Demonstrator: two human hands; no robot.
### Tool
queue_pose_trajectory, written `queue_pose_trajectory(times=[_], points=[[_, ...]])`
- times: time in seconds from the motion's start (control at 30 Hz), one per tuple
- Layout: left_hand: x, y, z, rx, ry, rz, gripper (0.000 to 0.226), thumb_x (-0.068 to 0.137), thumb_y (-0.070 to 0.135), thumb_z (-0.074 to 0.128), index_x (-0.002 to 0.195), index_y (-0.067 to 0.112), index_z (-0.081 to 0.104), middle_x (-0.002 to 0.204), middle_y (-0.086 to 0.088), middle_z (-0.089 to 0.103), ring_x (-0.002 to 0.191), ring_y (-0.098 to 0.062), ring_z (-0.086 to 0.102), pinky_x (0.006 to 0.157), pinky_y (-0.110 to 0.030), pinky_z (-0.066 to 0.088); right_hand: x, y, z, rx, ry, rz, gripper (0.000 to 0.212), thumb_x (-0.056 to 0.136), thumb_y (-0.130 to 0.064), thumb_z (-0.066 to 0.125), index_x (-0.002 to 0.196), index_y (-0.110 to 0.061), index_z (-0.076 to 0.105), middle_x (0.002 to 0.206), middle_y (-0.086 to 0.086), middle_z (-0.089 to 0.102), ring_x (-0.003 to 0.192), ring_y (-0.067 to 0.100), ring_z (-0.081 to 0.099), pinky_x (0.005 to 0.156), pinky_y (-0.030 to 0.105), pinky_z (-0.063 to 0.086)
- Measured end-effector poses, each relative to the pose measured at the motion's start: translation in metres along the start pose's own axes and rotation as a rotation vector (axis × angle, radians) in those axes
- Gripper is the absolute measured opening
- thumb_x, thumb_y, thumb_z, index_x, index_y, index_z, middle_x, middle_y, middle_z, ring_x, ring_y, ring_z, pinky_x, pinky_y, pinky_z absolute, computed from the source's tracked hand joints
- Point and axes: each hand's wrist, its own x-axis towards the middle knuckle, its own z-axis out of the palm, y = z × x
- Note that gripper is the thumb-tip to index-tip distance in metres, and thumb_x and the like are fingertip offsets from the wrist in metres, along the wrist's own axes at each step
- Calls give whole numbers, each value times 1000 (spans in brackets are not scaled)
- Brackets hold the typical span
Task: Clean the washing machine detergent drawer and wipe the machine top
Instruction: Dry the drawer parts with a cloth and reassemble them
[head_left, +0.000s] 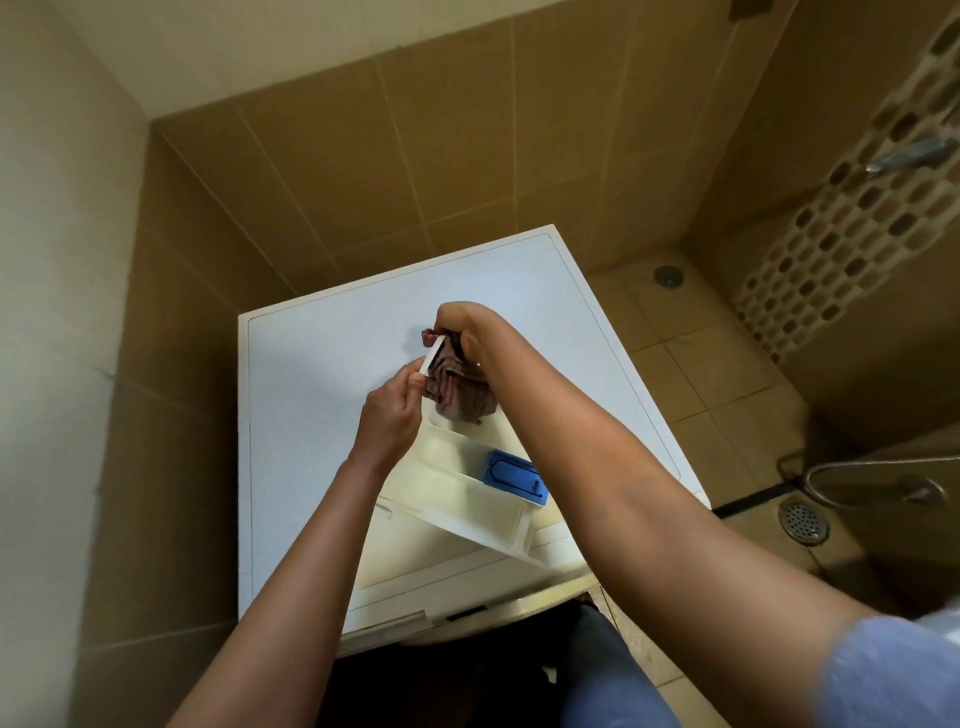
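Observation:
The white detergent drawer is out of the machine and lies on the white machine top, slanting away from me, with a blue insert in its near compartment. My left hand grips the drawer's far end by its left wall. My right hand is closed on a brown striped cloth, which is bunched into the drawer's far compartment. The fingers of my right hand are mostly hidden behind the cloth.
The washing machine stands in a corner with tan tiled walls behind and to the left. To the right is a tiled floor with a round drain, a smaller drain, a metal hose and a tap.

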Motion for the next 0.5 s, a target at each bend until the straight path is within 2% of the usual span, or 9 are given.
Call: queue_pose_trajectory(times=[0.13, 0.23, 0.3, 0.4, 0.5], points=[[0, 2, 0, -46, -7, -35, 37, 105, 22, 34, 133, 18, 57, 121, -1, 65, 108, -14, 55, 86, -21, 38, -10, 2, -1, -55, 60, -62, 43, 98, -9, 24, 63, -9, 49, 66, 6, 48, 53, 21, 38, 53, 29, 36], [0, 7, -2, -170, -20, -117, 39, 105, 24, 31, 131, 20, 59, 120, 6, 60, 109, -7, 51, 89, -21, 36, -33, 4, -2, -109, 189, -178, 34, 95, -7, 41, 63, -8, 54, 61, 4, 53, 53, 20, 45, 48, 26, 36], [-1, 9, -3, -247, -31, -159, 42, 104, 31, 28, 125, 24, 63, 117, 8, 59, 108, -8, 51, 87, -21, 36, -47, 15, 6, -135, 265, -233, 23, 88, -9, 53, 66, -7, 53, 63, 5, 56, 59, 22, 54, 53, 26, 42], [1, 8, -3, -409, -24, -251, 47, 102, 39, 27, 104, 18, 69, 105, 2, 64, 97, -10, 56, 81, -21, 43, -56, 47, 23, -77, 210, -213, 13, 82, -15, 61, 73, -7, 58, 73, 10, 64, 68, 25, 64, 61, 30, 51], [0, 5, -6, -495, -76, -278, 51, 98, 45, 24, 95, 27, 72, 106, -2, 70, 104, -15, 63, 89, -30, 50, -57, 67, 31, 143, 143, -223, 8, 82, -14, 60, 79, -7, 62, 71, 9, 66, 61, 23, 64, 54, 25, 51]])
